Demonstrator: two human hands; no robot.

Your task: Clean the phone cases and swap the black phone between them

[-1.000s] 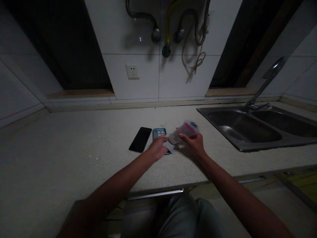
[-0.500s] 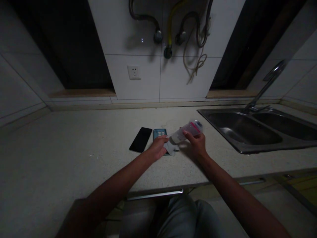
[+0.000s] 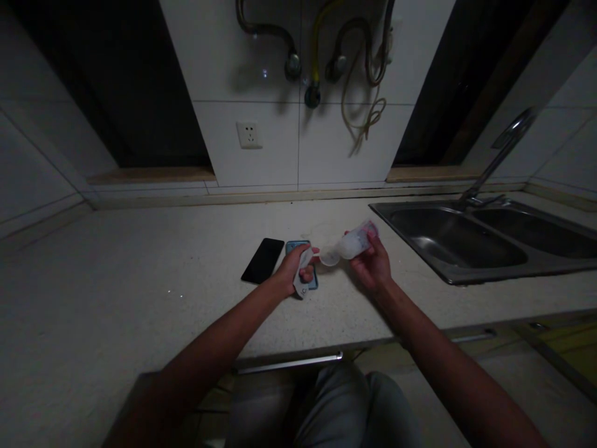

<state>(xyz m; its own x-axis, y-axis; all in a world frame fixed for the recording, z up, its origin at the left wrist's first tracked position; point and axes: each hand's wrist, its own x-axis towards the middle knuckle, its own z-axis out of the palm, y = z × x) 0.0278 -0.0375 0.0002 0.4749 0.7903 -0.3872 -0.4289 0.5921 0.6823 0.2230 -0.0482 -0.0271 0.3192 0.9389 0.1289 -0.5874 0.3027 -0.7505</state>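
One translucent plastic pouch with a pinkish end (image 3: 355,242) is clamped by the fingers of the right hand (image 3: 372,264), above the pale speckled countertop (image 3: 196,249). A whitish round piece (image 3: 329,257) hangs between the hands. The fingers of the left hand (image 3: 288,267) close on a limp grey-white sheet (image 3: 300,284), over a blue phone case (image 3: 314,282). Pouch handling seems in hand; the next move calls for steady pinches.

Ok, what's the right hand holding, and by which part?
The right hand holds a translucent packet by its pink-marked end.
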